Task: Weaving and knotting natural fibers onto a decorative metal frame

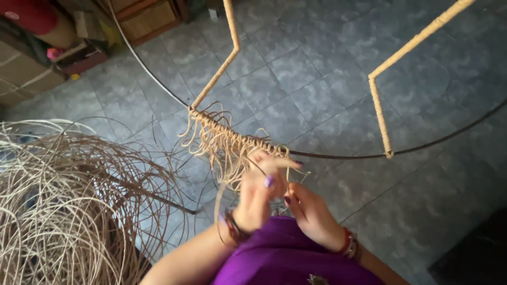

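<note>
Purple cloth fills the bottom edge of the view, closest to the camera, and hides where both forearms start. Above it the two hands meet at the dark metal hoop. The left hand, with a beaded bracelet at the wrist, is closed around pale cane strands that hang from the hoop, its thumb pressed against them. The right hand, with red bangles, has its fingers bent toward the same spot, but motion blur makes it impossible to tell whether it actually pinches a strand or only touches one.

The hoop curves up to the left and off to the right, cut off by the frame on both sides, so its full shape cannot be seen. A stretch of it just above the hands is wrapped in woven cane with loose ends dangling in a fringe. Two cane-wrapped rods rise from the hoop and leave the top of the picture.

At lower left lies a big tangled pile of loose cane, partly out of frame. Grey stone tiles cover the floor. Boxes and wooden crates in the top left corner are dim and hard to make out.
</note>
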